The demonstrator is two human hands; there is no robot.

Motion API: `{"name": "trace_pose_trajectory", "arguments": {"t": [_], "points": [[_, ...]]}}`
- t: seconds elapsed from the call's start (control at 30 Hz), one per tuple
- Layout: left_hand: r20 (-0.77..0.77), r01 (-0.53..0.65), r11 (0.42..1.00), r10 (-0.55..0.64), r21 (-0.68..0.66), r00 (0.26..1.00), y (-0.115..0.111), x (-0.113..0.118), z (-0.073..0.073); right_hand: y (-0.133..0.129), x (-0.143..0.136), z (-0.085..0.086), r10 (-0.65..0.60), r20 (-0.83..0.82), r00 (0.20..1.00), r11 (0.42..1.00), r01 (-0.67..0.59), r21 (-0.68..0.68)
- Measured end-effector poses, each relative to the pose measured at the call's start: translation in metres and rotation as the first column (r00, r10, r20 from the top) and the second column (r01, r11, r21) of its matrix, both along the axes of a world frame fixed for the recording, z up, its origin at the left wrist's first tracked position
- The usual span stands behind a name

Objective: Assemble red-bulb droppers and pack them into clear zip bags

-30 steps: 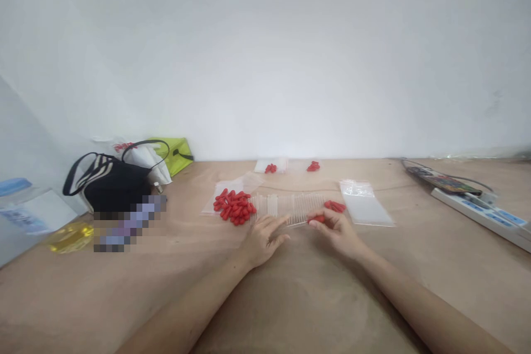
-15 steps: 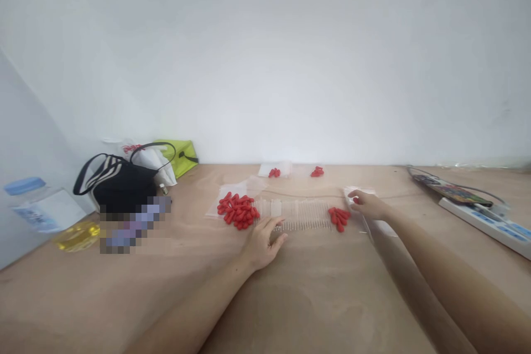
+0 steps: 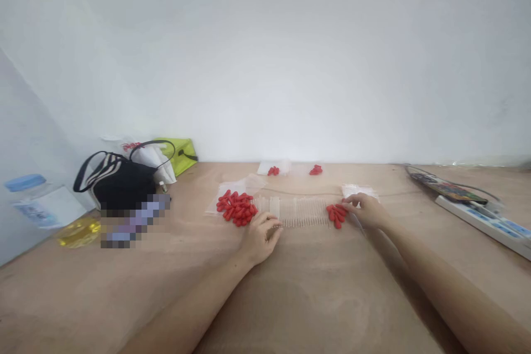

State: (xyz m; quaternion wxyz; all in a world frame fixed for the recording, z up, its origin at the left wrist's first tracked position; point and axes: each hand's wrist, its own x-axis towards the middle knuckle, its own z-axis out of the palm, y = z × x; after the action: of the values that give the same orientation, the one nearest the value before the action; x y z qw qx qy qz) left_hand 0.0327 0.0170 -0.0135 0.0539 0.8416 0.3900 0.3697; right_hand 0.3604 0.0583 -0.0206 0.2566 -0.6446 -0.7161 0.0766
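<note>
A row of thin clear sticks (image 3: 305,212) lies side by side on the wooden table. At its left end a large heap of red drop-shaped pieces (image 3: 235,207) rests partly on clear plastic bags. My left hand (image 3: 261,238) is at the row's near left edge, fingertips pinched together; anything between them is too small to name. A smaller red pile (image 3: 336,214) sits at the row's right end. My right hand (image 3: 362,209) touches that pile's right side with thumb and forefinger closed on what seems to be a red piece. White plastic packets (image 3: 352,190) lie behind it.
Two small red groups (image 3: 273,171) on clear bags are near the wall. At left stand a black bag (image 3: 124,182), a lime-green bag (image 3: 182,156) and a bottle of yellow liquid (image 3: 78,232). A power strip (image 3: 485,227) and a phone-like object (image 3: 446,185) lie at right.
My right hand has come down from over the white packets to the small red pile. The fingers of my left hand have drawn together at the row's edge.
</note>
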Motion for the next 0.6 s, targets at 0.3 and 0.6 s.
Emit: {"name": "trace_pose_trajectory", "arguments": {"t": [0.3,0.6], "points": [[-0.229,-0.44,0.895,0.415,-0.073,0.881,0.032,-0.01,0.024,0.001,-0.009,-0.002,-0.039,0.022,0.999,0.998,0.038,0.057],[-0.429,-0.601,0.783,0.494,-0.157,0.756,0.052,0.021,0.032,-0.045,-0.064,0.007,0.194,-0.061,0.979,0.929,-0.164,0.332]]}}
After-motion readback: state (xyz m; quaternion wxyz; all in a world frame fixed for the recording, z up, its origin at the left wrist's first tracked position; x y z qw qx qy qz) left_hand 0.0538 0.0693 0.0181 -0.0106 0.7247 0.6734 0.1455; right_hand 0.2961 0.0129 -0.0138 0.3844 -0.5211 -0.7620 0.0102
